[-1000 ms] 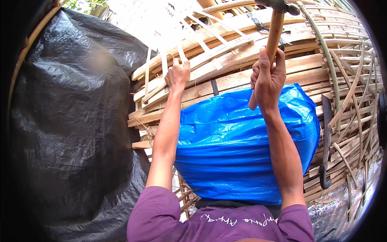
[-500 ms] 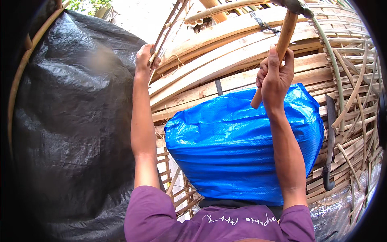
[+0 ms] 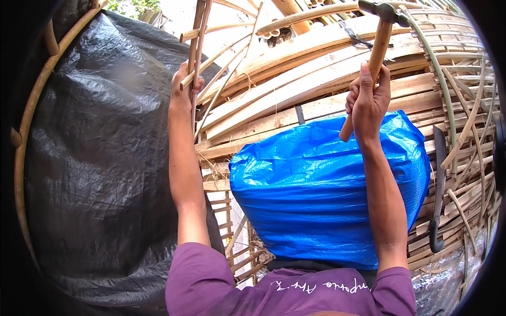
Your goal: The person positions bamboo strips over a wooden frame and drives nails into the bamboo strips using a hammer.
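Observation:
My right hand [image 3: 370, 100] is wrapped round the wooden handle of a hammer [image 3: 380, 45], whose dark metal head points up at the top right. At the upper left, my left hand [image 3: 182, 87] is closed round bamboo strips [image 3: 197, 47], which run up out of view beside the black sheet. The fingers of that hand are partly hidden by the strips. A blue plastic sheet [image 3: 305, 195] covers my lap below the hammer. Right of it, a machete [image 3: 438, 179] with a black hooked handle lies against the bamboo slats.
A large black plastic sheet [image 3: 105, 174] hangs on the left, edged by a curved bamboo pole [image 3: 29, 121]. Long split bamboo planks [image 3: 284, 89] lie across the middle. Woven bamboo slats [image 3: 469, 105] curve along the right, with clear plastic [image 3: 448, 284] at the lower right.
The view has shifted, so most things sit a little farther right and lower. More bamboo pieces show around my left hand. Both hands keep their grip.

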A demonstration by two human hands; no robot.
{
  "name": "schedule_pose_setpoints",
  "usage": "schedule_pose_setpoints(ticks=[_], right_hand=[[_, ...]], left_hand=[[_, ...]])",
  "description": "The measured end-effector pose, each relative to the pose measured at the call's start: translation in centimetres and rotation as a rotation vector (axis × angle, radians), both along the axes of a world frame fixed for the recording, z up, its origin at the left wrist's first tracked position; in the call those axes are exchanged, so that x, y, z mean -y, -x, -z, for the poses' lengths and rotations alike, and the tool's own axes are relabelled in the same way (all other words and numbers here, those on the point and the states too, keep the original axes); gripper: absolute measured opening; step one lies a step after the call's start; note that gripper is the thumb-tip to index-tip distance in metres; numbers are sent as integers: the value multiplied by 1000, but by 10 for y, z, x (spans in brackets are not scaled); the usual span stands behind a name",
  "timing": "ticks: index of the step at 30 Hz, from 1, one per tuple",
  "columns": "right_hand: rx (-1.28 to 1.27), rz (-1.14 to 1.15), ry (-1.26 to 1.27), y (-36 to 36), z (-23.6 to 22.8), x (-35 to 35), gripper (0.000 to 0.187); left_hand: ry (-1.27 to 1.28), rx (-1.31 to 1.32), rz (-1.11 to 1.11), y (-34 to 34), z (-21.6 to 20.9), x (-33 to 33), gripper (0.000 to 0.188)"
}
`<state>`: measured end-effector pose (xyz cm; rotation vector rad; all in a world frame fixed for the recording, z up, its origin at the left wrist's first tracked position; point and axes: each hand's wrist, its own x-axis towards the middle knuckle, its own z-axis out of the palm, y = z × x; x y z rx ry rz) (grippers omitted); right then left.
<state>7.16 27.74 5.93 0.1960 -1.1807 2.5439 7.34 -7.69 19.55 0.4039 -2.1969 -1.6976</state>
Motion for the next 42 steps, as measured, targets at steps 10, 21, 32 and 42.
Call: schedule_pose_setpoints(ticks=[10, 21, 32, 42], right_hand=[[13, -15, 6, -1, -2, 1, 22], [22, 8, -5, 0, -1, 2, 22], [2, -12, -24, -1, 1, 0, 22], [71, -50, -68, -1, 0, 4, 23]], left_hand=[[-61, -41, 24, -8, -8, -2, 30], [125, -152, -98, -6, -5, -30, 28], [1186, 5, -361, 36, 121, -84, 33], [1024, 151, -275, 51, 220, -93, 30]])
